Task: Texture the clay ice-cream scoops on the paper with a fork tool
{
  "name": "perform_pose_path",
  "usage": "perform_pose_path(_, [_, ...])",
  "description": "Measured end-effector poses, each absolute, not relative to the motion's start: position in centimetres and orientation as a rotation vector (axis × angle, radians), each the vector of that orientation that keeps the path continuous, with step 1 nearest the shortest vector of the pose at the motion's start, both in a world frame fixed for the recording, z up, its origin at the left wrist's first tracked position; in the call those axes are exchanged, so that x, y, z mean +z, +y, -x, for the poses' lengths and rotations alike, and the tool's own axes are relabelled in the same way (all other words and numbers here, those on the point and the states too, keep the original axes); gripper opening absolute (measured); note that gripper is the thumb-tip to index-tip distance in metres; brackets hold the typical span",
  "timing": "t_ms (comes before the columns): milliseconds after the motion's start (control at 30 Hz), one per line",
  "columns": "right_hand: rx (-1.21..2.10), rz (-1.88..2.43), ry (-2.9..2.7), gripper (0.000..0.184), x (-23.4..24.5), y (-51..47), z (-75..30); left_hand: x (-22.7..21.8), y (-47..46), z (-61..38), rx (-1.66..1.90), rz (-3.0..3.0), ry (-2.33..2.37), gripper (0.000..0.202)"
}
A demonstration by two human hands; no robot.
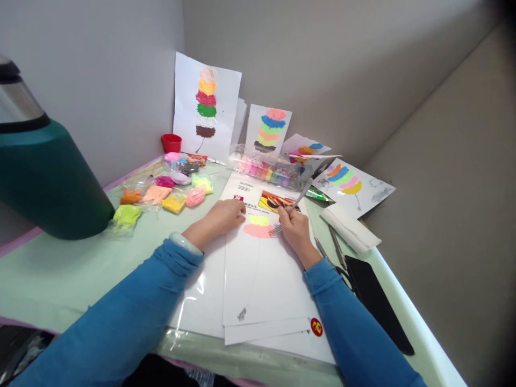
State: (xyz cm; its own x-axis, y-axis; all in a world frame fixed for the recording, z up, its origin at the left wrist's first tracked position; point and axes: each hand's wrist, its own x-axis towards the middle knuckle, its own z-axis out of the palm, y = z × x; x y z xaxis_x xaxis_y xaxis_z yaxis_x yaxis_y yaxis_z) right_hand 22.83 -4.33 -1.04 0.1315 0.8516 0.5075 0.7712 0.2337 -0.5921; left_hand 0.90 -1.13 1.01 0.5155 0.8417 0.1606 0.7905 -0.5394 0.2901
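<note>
On a green table point(60, 285), the right hand point(296, 228) grips a fork point(303, 192), tines at pink clay point(255, 231) between the hands; the left hand point(223, 217) (relaxed, empty) rests on paper point(278, 290).

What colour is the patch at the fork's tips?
The patch is salmon pink; head view.

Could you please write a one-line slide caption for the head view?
Right hand holds a fork at the edge of a pink patch on a white sheet, left hand nearby.
</note>
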Motion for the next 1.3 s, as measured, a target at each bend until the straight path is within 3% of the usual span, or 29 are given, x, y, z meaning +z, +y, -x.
perform_pose_path(1300, [0.156, 1.538, -1.586, 0.038, -1.03, -4.29, -22.84, 1.28, -1.31, -1.0, 0.409, -2.566, 1.414, 0.026])
